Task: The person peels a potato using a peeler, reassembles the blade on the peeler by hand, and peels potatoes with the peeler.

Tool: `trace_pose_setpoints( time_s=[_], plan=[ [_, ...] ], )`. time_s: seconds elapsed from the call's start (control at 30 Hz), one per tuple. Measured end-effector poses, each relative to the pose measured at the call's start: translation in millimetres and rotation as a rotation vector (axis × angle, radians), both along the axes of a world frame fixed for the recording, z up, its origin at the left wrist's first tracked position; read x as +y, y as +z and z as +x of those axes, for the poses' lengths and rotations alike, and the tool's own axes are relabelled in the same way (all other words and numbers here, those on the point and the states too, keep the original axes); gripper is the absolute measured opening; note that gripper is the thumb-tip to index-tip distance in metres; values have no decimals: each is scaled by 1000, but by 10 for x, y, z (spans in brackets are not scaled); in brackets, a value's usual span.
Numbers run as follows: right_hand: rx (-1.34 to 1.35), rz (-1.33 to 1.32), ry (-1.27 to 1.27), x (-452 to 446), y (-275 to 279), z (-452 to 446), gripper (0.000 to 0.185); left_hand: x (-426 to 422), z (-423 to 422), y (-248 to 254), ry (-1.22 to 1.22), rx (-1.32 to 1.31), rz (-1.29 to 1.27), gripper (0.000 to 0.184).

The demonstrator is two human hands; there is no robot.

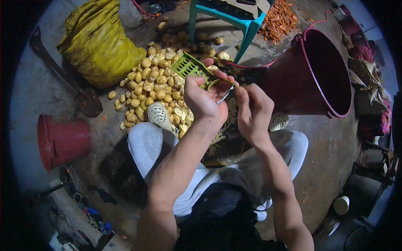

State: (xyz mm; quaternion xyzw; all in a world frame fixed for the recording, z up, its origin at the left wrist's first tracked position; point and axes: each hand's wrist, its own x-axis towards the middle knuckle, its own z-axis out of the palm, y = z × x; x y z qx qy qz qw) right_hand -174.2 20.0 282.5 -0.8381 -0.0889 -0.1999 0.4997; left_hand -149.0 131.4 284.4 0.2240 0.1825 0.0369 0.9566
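Note:
My left hand [205, 98] is closed round a green plastic grater [188, 67], held above my lap. Its slotted flat part points up and left, and a ring-shaped end with a shiny metal strip [226, 94] lies over my palm. At the ring's right edge, the thumb and fingers of my right hand [254, 111] are pinched together against it. Whether a small piece is also between them is hidden. Below and beyond the hands lies a heap of potatoes [161, 79], some whole and some pale and cut.
A large dark red bucket [289, 79] lies tipped at the right, and a smaller red bucket [69, 140] at the left. A yellow sack [98, 46], a shovel [58, 69], a teal stool [222, 17] and a carrot pile [278, 23] surround the potatoes. My clogs [159, 116] stand beside the heap.

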Motion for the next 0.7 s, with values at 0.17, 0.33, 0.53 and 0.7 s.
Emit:
trace_pose_setpoints(
  time_s=[0.17,0.33,0.53,0.7],
  plan=[
    [17,7,-25,-16,24,25,14,3,0,1,14,-28,-7,44],
    [31,7,-31,-23,23,48,15,6,-5,1,18,-36,14,44],
    [-4,-40,1,-6,47,3,13,0,-6,-11,13,-40,9,44],
    [-28,-18,33,5,2,1,12,18,-10,25,8,-8,-43,44]
  ],
)
